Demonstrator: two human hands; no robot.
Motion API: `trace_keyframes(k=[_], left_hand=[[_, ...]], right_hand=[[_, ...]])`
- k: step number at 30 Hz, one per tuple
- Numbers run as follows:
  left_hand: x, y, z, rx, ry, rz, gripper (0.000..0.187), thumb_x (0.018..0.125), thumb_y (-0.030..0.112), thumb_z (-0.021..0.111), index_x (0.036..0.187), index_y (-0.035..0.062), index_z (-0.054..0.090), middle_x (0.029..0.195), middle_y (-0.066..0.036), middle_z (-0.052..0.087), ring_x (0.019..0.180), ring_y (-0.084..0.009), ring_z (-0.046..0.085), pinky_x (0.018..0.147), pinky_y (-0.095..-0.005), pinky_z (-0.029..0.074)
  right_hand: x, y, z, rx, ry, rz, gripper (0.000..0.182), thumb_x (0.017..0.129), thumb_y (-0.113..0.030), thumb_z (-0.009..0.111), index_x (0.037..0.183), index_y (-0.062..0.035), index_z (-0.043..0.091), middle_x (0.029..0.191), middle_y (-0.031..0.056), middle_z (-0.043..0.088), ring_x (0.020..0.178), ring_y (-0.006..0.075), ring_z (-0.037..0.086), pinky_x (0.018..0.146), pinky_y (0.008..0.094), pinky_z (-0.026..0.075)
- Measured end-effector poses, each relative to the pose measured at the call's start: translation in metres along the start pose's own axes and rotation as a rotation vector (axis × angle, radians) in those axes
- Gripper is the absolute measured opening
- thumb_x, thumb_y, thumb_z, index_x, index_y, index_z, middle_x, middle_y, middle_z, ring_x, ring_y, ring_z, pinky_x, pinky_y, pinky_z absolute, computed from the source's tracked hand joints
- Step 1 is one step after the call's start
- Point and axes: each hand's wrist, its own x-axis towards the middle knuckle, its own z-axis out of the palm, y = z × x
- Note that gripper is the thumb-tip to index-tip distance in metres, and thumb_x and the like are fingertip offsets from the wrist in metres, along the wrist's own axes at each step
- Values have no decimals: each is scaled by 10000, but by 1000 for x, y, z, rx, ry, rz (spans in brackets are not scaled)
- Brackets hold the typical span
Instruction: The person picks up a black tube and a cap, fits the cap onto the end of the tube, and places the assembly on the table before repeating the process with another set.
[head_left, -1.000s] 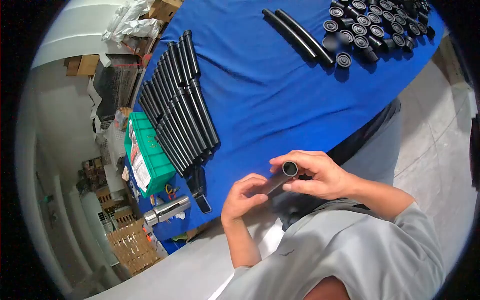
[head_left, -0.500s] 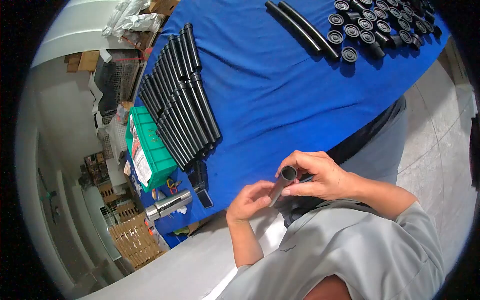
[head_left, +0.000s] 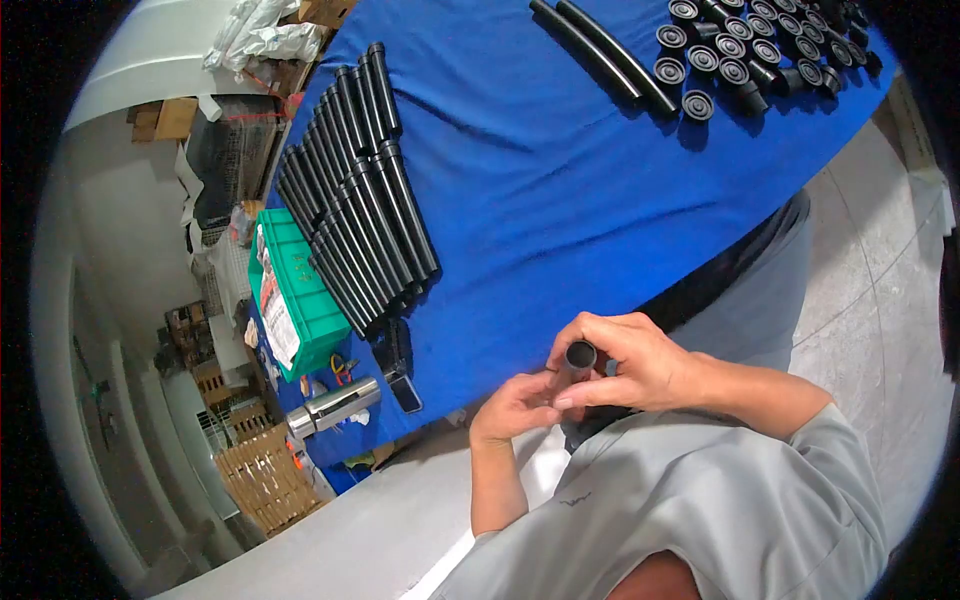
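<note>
We grip a black tube (head_left: 579, 356) end-on between both hands, right hand (head_left: 625, 362) fingers clenched around its mouth, left hand (head_left: 518, 405) underneath, off the counter (head_left: 540, 180). A loosened pinch could drop it floorward.

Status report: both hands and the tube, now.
Left hand and right hand both gripping black tube, open end up. Held near body, below blue table edge. Nothing blocking the grip.

A workshop: rows of black tubes (head_left: 360, 210), caps (head_left: 745, 50), green parts bin (head_left: 300, 300)
</note>
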Motion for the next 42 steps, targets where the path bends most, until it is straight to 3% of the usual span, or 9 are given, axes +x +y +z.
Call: trace_keyframes(k=[8, 17, 23, 30, 33, 34, 36, 39, 42], left_hand=[[-9, -16, 3, 40, -22, 102, 467, 961, 351, 687, 1189, -55, 661, 1191, -131, 648, 1048, -228, 629, 858, -361, 513], [-17, -18, -5, -162, 29, 69, 499, 969, 306, 682, 1314, -33, 558, 1203, -113, 649, 1099, -228, 624, 923, -392, 494], [-16, -25, -7, -286, -11, 89, 447, 990, 285, 655, 1290, -30, 554, 1159, -184, 668, 1067, -285, 657, 916, -439, 516], [-14, -22, 5, -606, 154, 454, 394, 995, 194, 612, 1258, -87, 528, 1002, -380, 682, 750, -436, 731, 670, -587, 603], [33, -9, -6, -871, 23, 769, 350, 961, 137, 640, 1294, 49, 580, 987, -242, 721, 912, -380, 721, 828, -603, 577], [49, -10, -12, -892, 36, 809, 432, 930, 113, 670, 1352, 126, 580, 1084, -211, 694, 1094, -353, 658, 962, -572, 515], [88, 33, 6, -450, 312, 818, 516, 908, 97, 683, 1407, 130, 555, 1242, -215, 634, 1209, -342, 589, 1019, -529, 471], [141, 59, 19, -393, 174, 827, 548, 908, 113, 710, 1429, 119, 543, 1428, -192, 538, 1253, -345, 563, 1002, -476, 484], [171, 62, 6, -402, -52, 751, 564, 895, 177, 740, 1428, 165, 556, 1506, -218, 469, 1370, -378, 466, 1083, -531, 417]], right_hand=[[-2, 13, 6, 166, -4, 26, 414, 895, -216, 752, 1225, -16, 604, 911, 118, 684, 774, 198, 670, 696, 327, 535], [1, 5, 0, 84, -4, -17, 302, 852, -203, 809, 991, -24, 610, 826, 72, 614, 705, 152, 593, 615, 311, 494], [2, -6, -4, 59, -16, 38, 332, 849, -222, 824, 1005, -21, 611, 842, 77, 628, 737, 149, 630, 624, 295, 504], [6, 0, -20, 333, 76, 161, 304, 871, -141, 809, 1113, -33, 661, 1020, 42, 690, 903, 113, 665, 791, 271, 558], [12, -5, -26, 564, 166, 259, 269, 881, -119, 790, 1110, -33, 678, 977, 44, 699, 868, 121, 672, 772, 268, 559], [12, -6, -27, 558, 193, 281, 246, 898, -107, 765, 1113, -21, 682, 939, 52, 707, 844, 125, 676, 767, 275, 557], [16, 3, -29, 528, 310, 218, 236, 907, -111, 755, 1107, -9, 680, 922, 54, 708, 836, 123, 675, 774, 278, 554], [19, 3, -37, 465, 423, 157, 238, 913, -102, 741, 1111, 7, 667, 927, 69, 710, 837, 130, 673, 796, 288, 549], [21, 6, -54, 453, 459, 95, 269, 913, -95, 739, 1141, 9, 643, 948, 73, 701, 853, 130, 669, 795, 291, 552]])
